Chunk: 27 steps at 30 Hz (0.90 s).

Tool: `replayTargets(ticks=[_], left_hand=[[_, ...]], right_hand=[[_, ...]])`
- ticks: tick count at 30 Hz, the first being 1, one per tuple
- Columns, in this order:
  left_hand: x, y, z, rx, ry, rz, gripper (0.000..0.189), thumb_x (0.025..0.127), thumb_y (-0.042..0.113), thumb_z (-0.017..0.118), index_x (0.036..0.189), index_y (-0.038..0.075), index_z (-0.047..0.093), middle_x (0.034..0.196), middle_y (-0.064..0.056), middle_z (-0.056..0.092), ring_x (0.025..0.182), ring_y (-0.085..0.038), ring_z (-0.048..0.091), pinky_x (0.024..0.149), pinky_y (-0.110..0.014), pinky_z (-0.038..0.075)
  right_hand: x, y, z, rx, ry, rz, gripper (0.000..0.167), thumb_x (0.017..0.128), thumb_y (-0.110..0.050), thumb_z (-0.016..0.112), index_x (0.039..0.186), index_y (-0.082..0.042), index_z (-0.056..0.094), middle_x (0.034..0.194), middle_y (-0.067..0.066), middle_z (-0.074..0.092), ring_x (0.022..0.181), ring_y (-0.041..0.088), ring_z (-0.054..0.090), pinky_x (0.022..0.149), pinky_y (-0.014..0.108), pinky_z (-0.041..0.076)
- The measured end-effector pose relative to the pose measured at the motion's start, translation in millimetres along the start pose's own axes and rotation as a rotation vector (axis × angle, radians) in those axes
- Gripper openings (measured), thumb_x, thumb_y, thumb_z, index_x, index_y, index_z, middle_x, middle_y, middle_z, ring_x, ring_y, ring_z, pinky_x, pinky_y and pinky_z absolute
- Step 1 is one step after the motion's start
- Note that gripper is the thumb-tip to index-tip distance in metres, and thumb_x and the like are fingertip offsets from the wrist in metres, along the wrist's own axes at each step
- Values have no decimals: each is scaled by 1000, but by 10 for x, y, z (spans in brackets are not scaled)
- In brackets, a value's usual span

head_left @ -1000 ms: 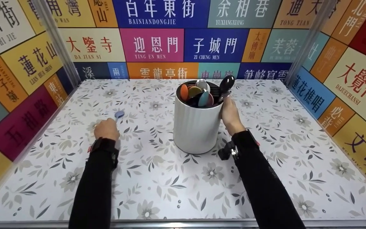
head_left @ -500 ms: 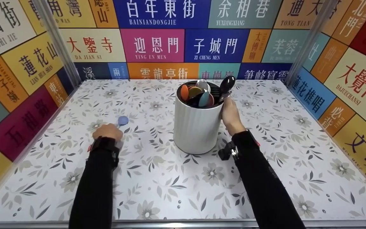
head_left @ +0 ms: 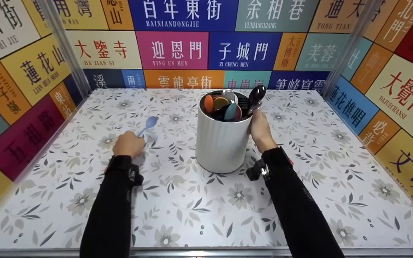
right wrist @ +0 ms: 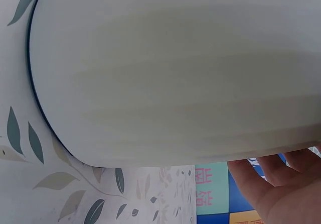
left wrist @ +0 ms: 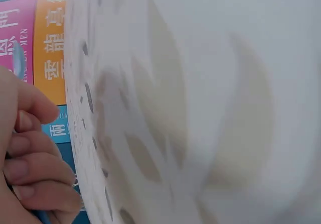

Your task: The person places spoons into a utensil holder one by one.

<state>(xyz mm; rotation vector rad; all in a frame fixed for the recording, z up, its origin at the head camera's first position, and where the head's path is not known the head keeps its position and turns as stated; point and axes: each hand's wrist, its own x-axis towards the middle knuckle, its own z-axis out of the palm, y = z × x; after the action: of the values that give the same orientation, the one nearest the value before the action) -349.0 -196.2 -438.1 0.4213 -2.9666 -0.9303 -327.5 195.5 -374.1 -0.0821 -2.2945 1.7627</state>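
Note:
In the head view my left hand [head_left: 128,144] holds a light blue spoon [head_left: 151,122] by its handle, low over the patterned tabletop on the left. Its bowl points up and to the right. The left wrist view has the curled fingers [left wrist: 42,171] around the handle. A white ribbed utensil holder [head_left: 222,148] stands upright right of the middle. My right hand [head_left: 261,130] grips its right side near the rim, the fingers [right wrist: 251,179] reaching behind it. Several spoons fill it, among them an orange spoon [head_left: 208,103], a teal spoon [head_left: 230,111] and a black spoon [head_left: 257,94] leaning out beside the right hand.
A white table [head_left: 192,204] with a grey leaf and flower print lies under both hands. Panels with coloured street-sign lettering [head_left: 172,50] rise at its back and both sides. A metal edge [head_left: 206,252] runs along the front.
My left hand has moved slightly right, and the blue spoon has swung so that more of it shows beyond the fist. The right hand and the utensil holder have stayed put.

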Motion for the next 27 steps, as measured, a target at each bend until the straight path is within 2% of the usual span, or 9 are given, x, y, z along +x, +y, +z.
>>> replayTargets(ticks=[3, 5, 9, 12, 16, 18, 20, 24, 27], left_hand=[[32, 42, 56, -186, 60, 29, 25, 93, 25, 52, 74, 8, 58, 77, -9, 65, 72, -29, 60, 68, -41, 47], [57, 89, 85, -328, 91, 45, 31, 93, 23, 54, 64, 12, 50, 63, -2, 57, 61, -22, 54, 61, -35, 43], [59, 258, 109, -593, 137, 87, 41, 92, 18, 59, 55, 16, 41, 51, 7, 40, 49, -13, 39, 52, -28, 34], [20, 415, 118, -737, 159, 129, 44, 90, 14, 60, 51, 18, 39, 49, 8, 35, 47, -11, 33, 49, -27, 30], [-42, 602, 139, -890, 162, 170, 44, 89, 10, 60, 50, 18, 41, 46, 8, 37, 43, -9, 33, 45, -24, 27], [-68, 680, 148, -971, 145, 192, 43, 88, 6, 59, 50, 18, 42, 44, 8, 36, 40, -8, 32, 42, -23, 26], [-94, 747, 150, -1059, 115, 221, 43, 88, 3, 57, 50, 17, 42, 43, 9, 35, 37, -6, 29, 39, -22, 23], [-183, 865, 99, -1171, 38, 274, 45, 91, -2, 53, 52, 15, 40, 42, 10, 31, 36, -5, 24, 37, -21, 19], [-230, 939, 63, -1178, 14, 308, 46, 93, -1, 52, 53, 16, 37, 43, 10, 28, 37, -5, 22, 38, -22, 17]], right_hand=[[-1, -1, 2, -2, 0, 1, 53, 112, -45, 22, 107, -7, 58, 116, 15, 56, 110, 24, 51, 100, 34, 40], [-5, -4, 0, -17, 4, 16, 55, 112, -46, 22, 112, -5, 59, 124, 15, 56, 116, 24, 50, 105, 34, 38], [-9, -9, -3, -30, 14, 54, 59, 111, -48, 23, 121, -2, 58, 133, 17, 54, 123, 24, 47, 110, 36, 36], [-8, -4, -4, -20, 15, 40, 56, 111, -48, 23, 112, -5, 59, 117, 14, 57, 114, 22, 50, 103, 33, 39], [-14, 4, 3, 13, 10, 21, 49, 112, -47, 24, 95, -13, 55, 76, 0, 47, 78, 14, 50, 78, 27, 41], [-16, 9, 5, 23, 9, 22, 47, 112, -46, 24, 93, -15, 55, 66, -5, 38, 67, 10, 44, 71, 26, 38], [-14, 13, 8, 34, 8, 26, 48, 112, -46, 25, 94, -14, 57, 63, -7, 37, 63, 9, 42, 68, 26, 38], [-5, 10, 6, 2, 7, 27, 54, 111, -49, 24, 105, -10, 60, 82, 3, 50, 88, 17, 53, 86, 29, 42], [-2, 3, 4, -18, 4, 26, 58, 111, -52, 22, 111, -8, 61, 98, 10, 53, 106, 23, 52, 97, 33, 41]])
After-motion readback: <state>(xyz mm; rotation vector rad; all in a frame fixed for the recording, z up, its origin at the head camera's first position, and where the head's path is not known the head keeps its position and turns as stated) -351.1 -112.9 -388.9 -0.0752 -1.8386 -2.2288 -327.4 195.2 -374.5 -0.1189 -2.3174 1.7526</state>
